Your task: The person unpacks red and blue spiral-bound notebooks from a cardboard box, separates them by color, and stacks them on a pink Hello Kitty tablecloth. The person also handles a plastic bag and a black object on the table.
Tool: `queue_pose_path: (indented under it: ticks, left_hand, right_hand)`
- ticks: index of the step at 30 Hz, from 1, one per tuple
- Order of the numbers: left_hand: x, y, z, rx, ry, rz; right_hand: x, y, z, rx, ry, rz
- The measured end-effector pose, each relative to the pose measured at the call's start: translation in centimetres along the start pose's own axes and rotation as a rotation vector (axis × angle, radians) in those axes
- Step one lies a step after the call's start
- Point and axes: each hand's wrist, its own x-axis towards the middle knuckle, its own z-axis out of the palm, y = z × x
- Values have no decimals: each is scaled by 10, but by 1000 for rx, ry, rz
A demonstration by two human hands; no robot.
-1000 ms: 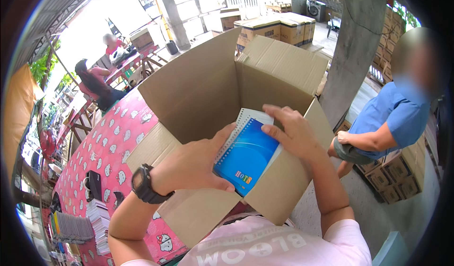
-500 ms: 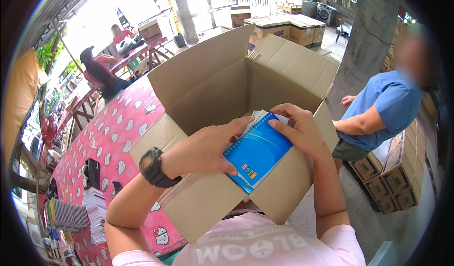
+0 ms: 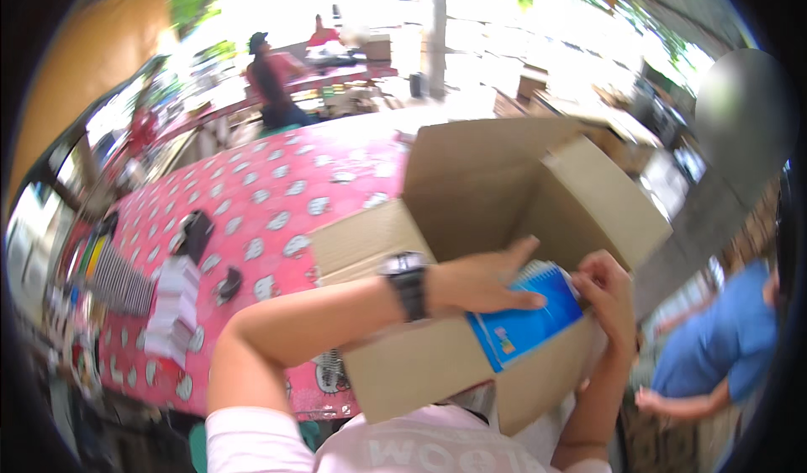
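Left hand (image 3: 475, 285) shifted farther over blue notebook (image 3: 531, 332), at open carton's (image 3: 479, 191) mouth.

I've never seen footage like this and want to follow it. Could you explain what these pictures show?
There is no machine here, just a person's two bare hands. Each picture comes from a fisheye camera worn on the head, looking down, so straight edges bend.

The left hand has its thumb over a blue spiral notebook; the right hand is by its right side. Blur hides how firm either grip is. The notebook is at the near side of an open cardboard box.

On the pink patterned tablecloth, left, stands a white stack.
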Motion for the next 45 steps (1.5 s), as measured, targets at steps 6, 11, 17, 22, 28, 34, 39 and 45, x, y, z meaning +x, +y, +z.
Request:
queue_pose_path:
  ticks: [6, 11, 17, 22, 28, 34, 39, 45]
  left_hand:
    - [37, -10, 17, -321, -136, -51]
    - [25, -8, 9, -470, 7, -118]
    - [22, -8, 8, -217, -108, -44]
    - [13, -10, 7, -308, -86, -52]
    - [16, -4, 15, -401, -101, -74]
    - [15, -10, 14, -309, -177, -72]
    - [9, -2, 8, -416, -251, -187]
    - [-11, 32, -56, 96, 744, 135]
  right_hand:
    - [18, 13, -29, 65, -273, 118]
    - [17, 4, -32, 122, -437, 203]
    - [19, 6, -25, -76, -457, 231]
    - [-25, -40, -38, -397, -154, -199]
    - [-94, -44, -100, 118, 40, -410]
    - [-105, -57, -68, 177, 124, -528]
    - [-99, -62, -52, 177, 120, -611]
    - [-72, -36, -25, 46, 58, -594]
